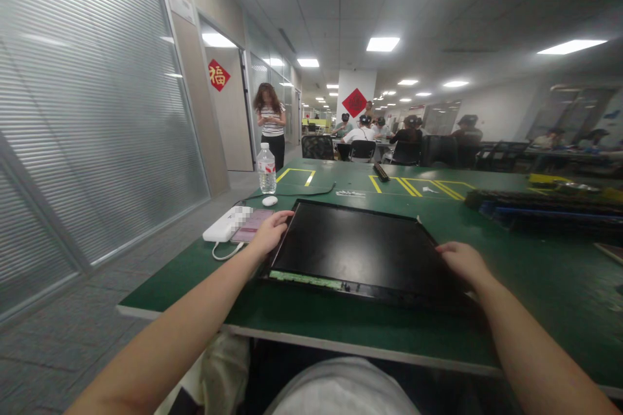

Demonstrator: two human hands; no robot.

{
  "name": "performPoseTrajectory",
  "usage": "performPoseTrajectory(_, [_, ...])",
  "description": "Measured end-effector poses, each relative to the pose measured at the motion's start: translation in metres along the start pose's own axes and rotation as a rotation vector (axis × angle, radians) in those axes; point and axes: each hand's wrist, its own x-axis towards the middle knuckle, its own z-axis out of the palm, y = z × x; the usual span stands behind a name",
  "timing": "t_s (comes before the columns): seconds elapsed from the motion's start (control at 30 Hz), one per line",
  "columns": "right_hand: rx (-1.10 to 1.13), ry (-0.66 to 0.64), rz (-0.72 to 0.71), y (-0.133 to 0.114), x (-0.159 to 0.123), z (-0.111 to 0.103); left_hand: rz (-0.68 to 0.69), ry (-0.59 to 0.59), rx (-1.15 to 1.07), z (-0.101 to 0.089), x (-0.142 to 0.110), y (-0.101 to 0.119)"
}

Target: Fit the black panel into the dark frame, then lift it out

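A black flat display panel [355, 239] lies in front of me, with a green circuit strip [304, 280] along its near edge. My left hand [270, 233] grips the panel's left edge, fingers resting on the frame. On the opposite side, my right hand [462, 262] is closed on the right edge, its thumb side toward the screen and some fingers hidden. Just left of my left hand are a phone [253, 225] with a pinkish screen and a white power bank [224, 225] with a white cable.
A water bottle [267, 169] and a white earbud case [269, 201] stand beyond the phone on the green table [195, 291]. Yellow tape [411, 186] marks the far side. Dark long strips [540, 207] are piled at right. A person [270, 123] stands past the table; others sit farther back.
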Motion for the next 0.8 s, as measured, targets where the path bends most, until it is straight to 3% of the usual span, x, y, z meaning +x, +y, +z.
performPoseTrajectory(0.47, [0.01,-0.009,-0.007,0.0,-0.001,-0.003,-0.09,0.133,-0.236,-0.001,0.017,-0.017])
performPoseTrajectory(0.67, [0.001,-0.021,-0.027,0.0,0.0,-0.003,-0.33,-0.013,-0.448,0.0,0.009,-0.012])
performPoseTrajectory(0.8, [-0.014,-0.006,-0.021,0.0,0.0,-0.003,-0.373,-0.033,-0.551,0.001,0.005,-0.007])
